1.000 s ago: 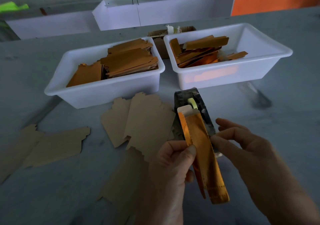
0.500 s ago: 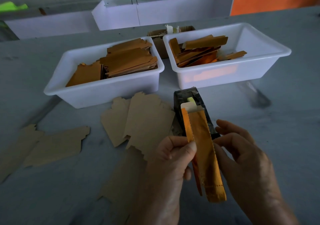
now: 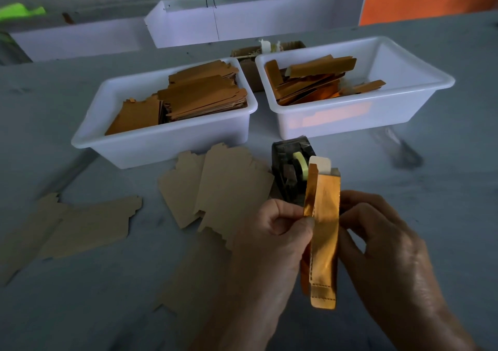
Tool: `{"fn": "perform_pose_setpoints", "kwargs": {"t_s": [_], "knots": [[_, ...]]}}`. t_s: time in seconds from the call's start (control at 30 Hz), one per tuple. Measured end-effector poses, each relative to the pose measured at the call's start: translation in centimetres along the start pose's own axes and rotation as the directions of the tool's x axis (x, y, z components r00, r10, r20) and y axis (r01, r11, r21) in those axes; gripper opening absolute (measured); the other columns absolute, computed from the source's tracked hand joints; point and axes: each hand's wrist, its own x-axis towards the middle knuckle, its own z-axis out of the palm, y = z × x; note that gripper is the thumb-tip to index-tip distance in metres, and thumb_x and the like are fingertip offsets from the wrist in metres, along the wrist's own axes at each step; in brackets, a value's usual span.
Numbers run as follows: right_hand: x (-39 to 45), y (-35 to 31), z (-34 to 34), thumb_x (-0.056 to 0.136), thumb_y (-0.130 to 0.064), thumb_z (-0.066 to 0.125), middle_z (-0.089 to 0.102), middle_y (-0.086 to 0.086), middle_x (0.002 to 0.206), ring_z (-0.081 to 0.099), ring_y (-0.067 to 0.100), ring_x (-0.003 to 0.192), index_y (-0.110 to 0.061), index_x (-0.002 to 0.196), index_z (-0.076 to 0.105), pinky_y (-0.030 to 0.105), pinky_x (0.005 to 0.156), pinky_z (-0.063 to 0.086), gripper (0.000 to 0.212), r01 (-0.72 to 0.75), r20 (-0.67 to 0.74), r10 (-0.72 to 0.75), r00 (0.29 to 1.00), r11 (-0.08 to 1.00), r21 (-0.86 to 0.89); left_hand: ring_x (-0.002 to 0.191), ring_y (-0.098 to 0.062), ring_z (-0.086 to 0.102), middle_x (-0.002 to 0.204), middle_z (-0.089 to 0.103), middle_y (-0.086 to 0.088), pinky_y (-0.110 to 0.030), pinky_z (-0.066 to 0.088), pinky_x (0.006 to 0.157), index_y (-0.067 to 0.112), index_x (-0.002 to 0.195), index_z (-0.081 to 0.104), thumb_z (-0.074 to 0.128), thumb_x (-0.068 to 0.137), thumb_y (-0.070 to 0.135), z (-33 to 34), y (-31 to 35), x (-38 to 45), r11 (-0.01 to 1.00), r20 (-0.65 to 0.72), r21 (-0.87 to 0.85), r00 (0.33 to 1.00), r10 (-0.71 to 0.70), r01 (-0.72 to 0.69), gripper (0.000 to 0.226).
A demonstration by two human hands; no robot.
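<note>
The gold carton [image 3: 322, 232] hides the near end of the tape dispenser [image 3: 287, 170] and some fingertips of the right hand [image 3: 385, 248]. A dark object [image 3: 403, 149] on the tabletop [image 3: 444, 194] at the right is too blurred to tell. The brown box [image 3: 249, 64] behind the white tubs [image 3: 172, 145] is mostly hidden.

Small packaging workshop, grey worktable [image 3: 444, 188] stretching wide, white bin [image 3: 161, 145] holding stacked flat orange blanks [image 3: 199, 97], second white bin [image 3: 350, 118] holding folded cartons [image 3: 318, 67], brown blanks [image 3: 231, 183] lying loose, tape dispenser [image 3: 288, 167] sitting mid-table.

Left tub [image 3: 161, 145] of stacked card, right tub [image 3: 404, 105] (looser pieces) behind a tape dispenser [image 3: 283, 170] and flat blanks [image 3: 231, 186].
</note>
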Motion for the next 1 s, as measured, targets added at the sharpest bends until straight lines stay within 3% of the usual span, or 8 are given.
{"fn": "perform_pose_setpoints", "kwargs": {"t_s": [0.13, 0.27, 0.37, 0.47, 0.53, 0.67, 0.83, 1.0], "knots": [[0.3, 0.3, -0.4, 0.074, -0.001, 0.073, 0.061, -0.006, 0.094, 0.057, -0.002, 0.073, -0.005, 0.065, 0.061, 0.005, 0.061, 0.042, 0.016, 0.007, 0.005, -0.006, 1.000, 0.999, -0.049, 0.044, 0.003, 0.050, 0.060, 0.062, 0.008, -0.010, 0.037, 0.043, 0.017, 0.084, 0.065, 0.063, 0.088, 0.018, 0.0, -0.3, 0.3, 0.998, -0.017, 0.039, 0.999, 0.045, -0.045, 0.005], [0.1, -0.5, -0.2, 0.073, 0.001, 0.074, 0.067, 0.004, 0.094, 0.064, 0.019, 0.073, -0.004, 0.067, 0.065, 0.014, 0.061, 0.043, 0.012, 0.083, -0.017, -0.085, 0.996, 0.990, -0.118, 0.044, 0.002, 0.048, 0.056, 0.060, 0.010, -0.011, 0.036, 0.042, 0.019, 0.083, 0.065, 0.062, 0.088, 0.019, -0.2, -0.9, 0.6, 0.998, 0.028, 0.028, 0.998, 0.059, -0.060, 0.006], [-0.2, -0.3, -0.5, 0.076, -0.002, 0.071, 0.068, -0.011, 0.102, 0.066, 0.009, 0.085, -0.014, 0.065, 0.067, 0.006, 0.068, 0.042, 0.017, -0.108, 0.035, 0.104, 0.994, 0.982, 0.155, 0.048, -0.003, 0.048, 0.065, 0.062, 0.002, -0.014, 0.034, 0.040, 0.009, 0.084, 0.065, 0.064, 0.083, 0.012, -1.1, -1.3, 0.8, 0.984, 0.055, -0.169, 0.997, -0.046, 0.055, 0.003], [-0.1, 0.1, -1.0, 0.077, -0.003, 0.068, 0.069, -0.017, 0.105, 0.067, -0.004, 0.085, -0.013, 0.065, 0.067, 0.003, 0.068, 0.045, 0.016, -0.360, 0.194, 0.305, 0.933, 0.735, 0.575, 0.053, -0.007, 0.049, 0.089, 0.066, -0.023, -0.015, 0.034, 0.039, -0.009, 0.099, 0.064, 0.066, 0.071, 0.014, -2.5, -2.0, 1.0, 0.913, 0.062, -0.385, 0.990, -0.124, 0.138, 0.037], [-0.1, 0.0, -1.1, 0.070, -0.012, 0.068, 0.069, -0.016, 0.109, 0.066, -0.007, 0.087, -0.011, 0.068, 0.067, 0.003, 0.068, 0.046, 0.002, -0.394, 0.229, 0.327, 0.917, 0.647, 0.653, 0.054, -0.007, 0.049, 0.111, 0.060, -0.034, -0.015, 0.036, 0.040, -0.013, 0.108, 0.061, 0.065, 0.071, 0.015, -2.9, -2.0, 1.0, 0.890, 0.053, -0.435, 0.990, -0.127, 0.137, 0.047], [0.1, -0.4, -0.7, 0.063, -0.024, 0.064, 0.066, -0.014, 0.115, 0.064, -0.002, 0.099, -0.014, 0.067, 0.067, 0.016, 0.082, 0.047, 0.011, -0.400, 0.202, 0.370, 0.907, 0.602, 0.691, 0.049, -0.004, 0.047, 0.115, 0.058, -0.033, -0.016, 0.036, 0.042, -0.011, 0.104, 0.061, 0.066, 0.070, 0.019, -2.8, -1.8, 1.0, 0.898, 0.070, -0.429, 0.995, -0.075, 0.098, 0.046], [-0.1, 0.6, -0.5, 0.075, -0.007, 0.068, 0.064, -0.014, 0.115, 0.063, -0.008, 0.095, -0.019, 0.066, 0.069, 0.016, 0.079, 0.047, 0.015, -0.413, 0.239, 0.338, 0.910, 0.725, 0.551, 0.051, -0.006, 0.048, 0.109, 0.063, -0.031, -0.015, 0.036, 0.043, -0.009, 0.101, 0.061, 0.072, 0.073, 0.017, -2.7, -1.6, 1.3, 0.939, 0.136, -0.340, 0.991, 0.003, 0.043, 0.040], [-0.8, -0.6, -0.2, 0.069, -0.025, 0.069, 0.060, -0.014, 0.119, 0.061, 0.014, 0.107, -0.024, 0.070, 0.067, 0.046, 0.095, 0.046, 0.003, -0.365, 0.190, 0.314, 0.930, 0.845, 0.391, 0.051, -0.003, 0.049, 0.069, 0.063, 0.000, -0.013, 0.037, 0.044, 0.020, 0.078, 0.066, 0.064, 0.076, 0.024, -2.3, -0.9, 1.2, 0.986, 0.251, -0.167, 0.966, 0.060, -0.018, 0.005]]}}
